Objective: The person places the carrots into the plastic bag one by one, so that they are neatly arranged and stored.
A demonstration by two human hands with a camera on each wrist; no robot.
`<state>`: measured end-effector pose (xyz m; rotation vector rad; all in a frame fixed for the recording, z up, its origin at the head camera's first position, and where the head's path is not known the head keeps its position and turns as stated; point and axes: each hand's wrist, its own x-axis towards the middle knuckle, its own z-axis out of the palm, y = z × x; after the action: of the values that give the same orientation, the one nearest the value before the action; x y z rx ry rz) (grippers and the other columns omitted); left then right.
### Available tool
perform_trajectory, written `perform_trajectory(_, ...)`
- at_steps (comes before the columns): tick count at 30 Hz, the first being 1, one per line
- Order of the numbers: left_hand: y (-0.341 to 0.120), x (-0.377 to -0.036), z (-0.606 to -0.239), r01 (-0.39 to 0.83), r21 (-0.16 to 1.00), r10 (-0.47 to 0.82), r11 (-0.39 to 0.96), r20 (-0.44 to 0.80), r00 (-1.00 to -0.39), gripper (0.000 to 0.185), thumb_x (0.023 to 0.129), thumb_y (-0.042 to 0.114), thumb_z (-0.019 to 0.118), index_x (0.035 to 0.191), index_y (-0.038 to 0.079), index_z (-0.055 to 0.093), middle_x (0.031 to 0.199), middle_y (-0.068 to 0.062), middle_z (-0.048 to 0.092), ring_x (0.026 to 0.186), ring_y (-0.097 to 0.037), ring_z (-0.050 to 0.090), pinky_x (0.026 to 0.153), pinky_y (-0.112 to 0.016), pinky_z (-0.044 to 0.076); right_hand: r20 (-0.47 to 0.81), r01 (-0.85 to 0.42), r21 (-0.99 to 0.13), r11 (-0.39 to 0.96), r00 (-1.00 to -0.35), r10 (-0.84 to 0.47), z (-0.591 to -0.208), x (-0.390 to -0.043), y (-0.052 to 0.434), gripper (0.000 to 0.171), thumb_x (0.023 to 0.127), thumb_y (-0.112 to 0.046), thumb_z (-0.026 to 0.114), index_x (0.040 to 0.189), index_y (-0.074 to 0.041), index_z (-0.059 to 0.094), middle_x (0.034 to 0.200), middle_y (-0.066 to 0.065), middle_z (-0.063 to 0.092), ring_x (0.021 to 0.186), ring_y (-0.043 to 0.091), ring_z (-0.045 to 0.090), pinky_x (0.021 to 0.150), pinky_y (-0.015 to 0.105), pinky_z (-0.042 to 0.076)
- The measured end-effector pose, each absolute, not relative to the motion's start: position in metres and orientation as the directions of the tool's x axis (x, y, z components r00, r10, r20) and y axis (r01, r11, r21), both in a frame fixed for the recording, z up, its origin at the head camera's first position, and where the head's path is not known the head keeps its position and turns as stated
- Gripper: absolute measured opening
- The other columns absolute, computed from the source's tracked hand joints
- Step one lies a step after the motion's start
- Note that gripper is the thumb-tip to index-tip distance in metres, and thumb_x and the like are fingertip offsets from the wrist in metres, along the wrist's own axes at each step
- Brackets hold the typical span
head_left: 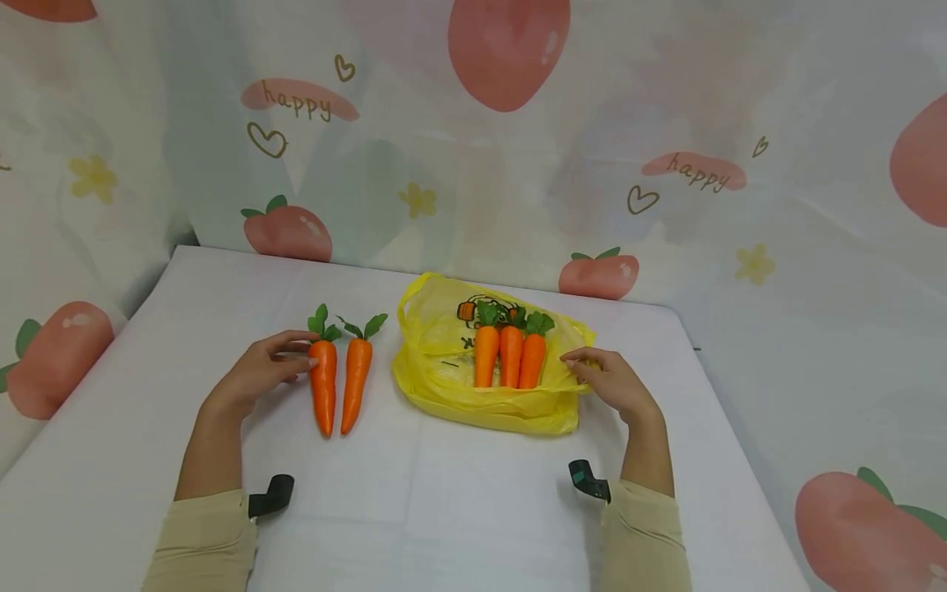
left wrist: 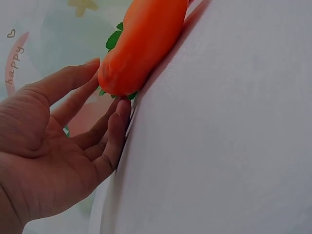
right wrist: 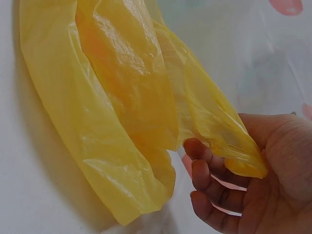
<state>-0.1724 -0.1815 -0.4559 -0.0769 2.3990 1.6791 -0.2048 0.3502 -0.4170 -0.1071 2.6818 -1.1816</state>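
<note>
Two orange toy carrots with green tops lie side by side on the white table [head_left: 459, 493]. My left hand [head_left: 303, 358] touches the thick end of the left carrot [head_left: 323, 386] with straight fingers [left wrist: 114, 131]; that carrot [left wrist: 141, 44] fills the top of the left wrist view. The second carrot [head_left: 357, 378] lies just right of it. A yellow plastic bag [head_left: 436, 362] sits mid-table with three carrots [head_left: 510, 355] on or in it; I cannot tell which. My right hand [head_left: 580, 362] pinches the bag's right edge [right wrist: 234, 146], which is lifted off the table.
A curtain printed with peaches and "happy" [head_left: 473, 164] hangs behind and beside the table. The table's far edge runs just behind the bag. Black wrist mounts [head_left: 272, 496] sit on both beige sleeves.
</note>
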Motion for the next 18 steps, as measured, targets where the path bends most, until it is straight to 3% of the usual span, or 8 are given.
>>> perform_trajectory(8,-0.179,-0.174,-0.457,-0.166,0.911,0.09,0.378,-0.215,-0.972,0.059,0.099,0.023,0.072,0.151,0.007,0.05,0.153,-0.025,0.043,0.124,-0.04,0.05,0.093,-0.042,0.049,-0.189,0.056,-0.737,0.674,-0.974,-0.125,-0.418,-0.205,0.35,0.035,0.109,-0.027,0.054,0.133,-0.005,0.067,0.135,0.016,0.06,0.114,0.032,0.053,0.103,0.054,0.043)
perform_trajectory(18,-0.17,-0.177,-0.458,-0.15,0.89,0.071,0.431,-0.199,-0.977,0.062,0.094,0.023,0.078,0.149,0.009,0.054,0.146,-0.023,0.049,0.121,-0.039,0.047,0.089,-0.04,0.048,-0.169,0.03,-0.737,0.675,-0.976,-0.14,-0.416,-0.204,0.349,0.034,0.109,-0.025,0.053,0.132,-0.003,0.067,0.134,0.017,0.061,0.109,0.031,0.056,0.098,0.048,0.046)
